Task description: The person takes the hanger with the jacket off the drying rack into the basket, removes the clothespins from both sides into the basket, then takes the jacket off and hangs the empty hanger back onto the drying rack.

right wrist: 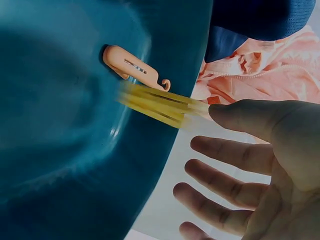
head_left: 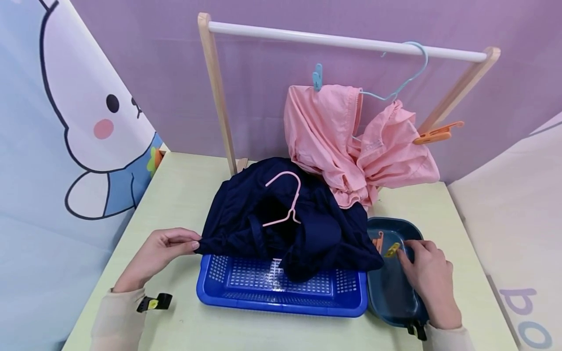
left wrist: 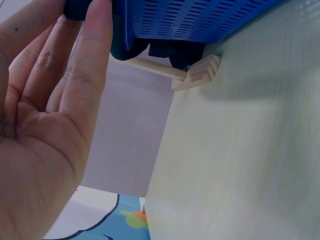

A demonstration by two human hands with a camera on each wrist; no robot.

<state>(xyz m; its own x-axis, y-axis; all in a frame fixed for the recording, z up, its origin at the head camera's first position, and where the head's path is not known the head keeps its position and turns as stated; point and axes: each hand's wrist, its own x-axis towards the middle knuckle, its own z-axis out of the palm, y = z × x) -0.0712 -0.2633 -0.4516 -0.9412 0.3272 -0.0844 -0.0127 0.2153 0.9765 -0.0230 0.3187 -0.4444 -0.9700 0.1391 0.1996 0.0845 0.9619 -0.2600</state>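
Note:
A dark navy garment [head_left: 237,209] lies bunched over the blue basket [head_left: 281,310], with a pink hanger [head_left: 293,197] poking out of its middle. At its left edge my left hand [head_left: 163,253] pinches the cloth between thumb and fingers. My right hand [head_left: 428,273] is over the dark teal tray [head_left: 397,297], its fingers spread in the right wrist view. Right by the thumb tip, a yellow clothespin [right wrist: 157,105] shows blurred. Beside it in the tray is an orange clothespin [right wrist: 132,66].
Behind stands a wooden rack with a white rail [head_left: 303,35]. From it a light blue hanger [head_left: 414,75] carries a pink jacket [head_left: 325,122], with a blue clothespin [head_left: 317,77] and an orange clothespin [head_left: 434,134] on it. The pale tabletop [head_left: 184,190] extends left of the basket.

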